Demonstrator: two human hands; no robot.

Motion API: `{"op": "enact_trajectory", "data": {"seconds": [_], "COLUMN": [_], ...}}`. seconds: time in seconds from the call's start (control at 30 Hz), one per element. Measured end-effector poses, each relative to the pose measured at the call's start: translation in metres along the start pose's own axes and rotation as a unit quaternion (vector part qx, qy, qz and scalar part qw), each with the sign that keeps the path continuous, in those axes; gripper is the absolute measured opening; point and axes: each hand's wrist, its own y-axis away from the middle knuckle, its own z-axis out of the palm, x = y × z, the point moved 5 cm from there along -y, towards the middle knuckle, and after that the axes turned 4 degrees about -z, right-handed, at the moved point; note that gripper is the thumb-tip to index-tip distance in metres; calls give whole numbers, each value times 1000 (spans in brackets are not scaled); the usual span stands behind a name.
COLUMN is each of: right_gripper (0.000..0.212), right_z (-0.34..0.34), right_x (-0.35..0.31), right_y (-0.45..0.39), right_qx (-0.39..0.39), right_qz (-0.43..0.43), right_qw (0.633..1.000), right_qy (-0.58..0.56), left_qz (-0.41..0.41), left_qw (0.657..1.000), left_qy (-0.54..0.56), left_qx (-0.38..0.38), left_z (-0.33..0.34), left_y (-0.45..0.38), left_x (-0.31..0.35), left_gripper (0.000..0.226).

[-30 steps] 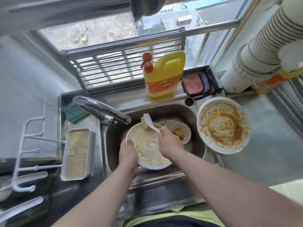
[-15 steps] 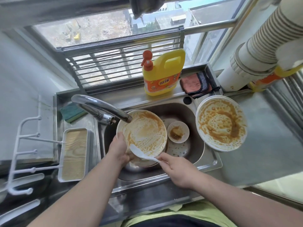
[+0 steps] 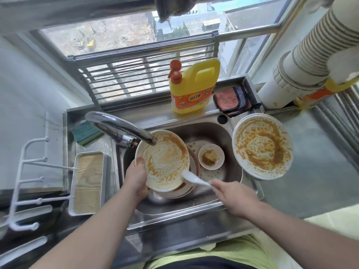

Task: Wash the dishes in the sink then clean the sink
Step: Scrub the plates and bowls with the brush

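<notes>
Here: plate (image 3: 165, 162) smeared orange-brown, tilted, left hand (image 3: 137, 176) gripping rim.

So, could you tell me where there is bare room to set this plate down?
The grey counter right of the large dirty plate is bare. The ledge between sponge and soap bottle is free but narrow. The sink is crowded with dishes.
</notes>
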Motion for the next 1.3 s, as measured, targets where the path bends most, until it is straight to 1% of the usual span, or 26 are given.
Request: {"op": "enact_trajectory", "data": {"seconds": [0.07, 0.13, 0.2, 0.27, 0.37, 0.5, 0.6, 0.67, 0.7, 0.8, 0.9, 0.97, 1.03, 1.07, 1.13, 1.17, 1.23, 1.3], "right_gripper": [29, 29, 29, 30, 27, 29, 28, 26, 24, 19, 21, 25, 30, 30, 25, 21, 18, 18], "right_z": [-14, -15, -3, 8, 6, -19, -32, -25, -16, 20, 29, 18, -1, -10, -17, -14, 1, 15], "right_x": [9, -10, -42, -70, -86, -84, -54, -31, -24, -36, -87, -107, -99, -84, -48, -33, -19, -25], "right_y": [-4, -2, 6, 12, -5, -40, -63, -61, -54, -16, 4, -15, -46, -59, -65, -59, -36, -9], "right_qx": [12, -8, -30, -23, 13, 72, 81, 71, 68, 40, 3, 28, 74, 83, 78, 79, 85, 68], "right_qz": [2, -41, -92, -109, -91, -65, 3, 43, 49, 33, -22, -41, -22, 4, 53, 63, 53, 16], "right_qw": [999, 997, 994, 994, 994, 990, 988, 989, 990, 993, 986, 981, 982, 984, 984, 983, 980, 969], "right_qy": [45, 71, 58, 4, -63, -99, -134, -120, -109, -105, -166, -185, -171, -160, -151, -151, -171, -235], "left_qz": [14, 23, 26, 17, 3, -40, -62, -68, -68, -57, -65, -85, -88, -81, -53, -37, -12, -21], "left_qw": [1000, 999, 1000, 1000, 1000, 999, 998, 997, 997, 995, 995, 994, 995, 995, 997, 997, 998, 997], "left_qy": [-22, -17, -1, 22, 22, 25, 8, 15, 31, 74, 61, 52, 45, 43, 29, 26, 23, 33], "left_qx": [-13, -18, -10, -9, 5, -17, -19, -17, -12, 24, 44, 35, 31, 39, 55, 60, 64, 65], "left_z": [0, 4, 9, 15, 16, 15, 18, 17, 16, 7, 6, 13, 22, 24, 26, 25, 23, 23], "left_y": [-3, -3, 1, 7, 20, 30, 38, 42, 41, 31, 32, 42, 49, 53, 55, 54, 51, 50], "left_x": [4, 7, 7, 2, -6, -22, -30, -27, -25, -18, -20, -25, -29, -28, -19, -13, -3, -2], "left_gripper": [43, 43, 40, 34, 28, 30, 30, 31, 31, 32, 33, 33, 35, 34, 30, 29, 30, 34]}}
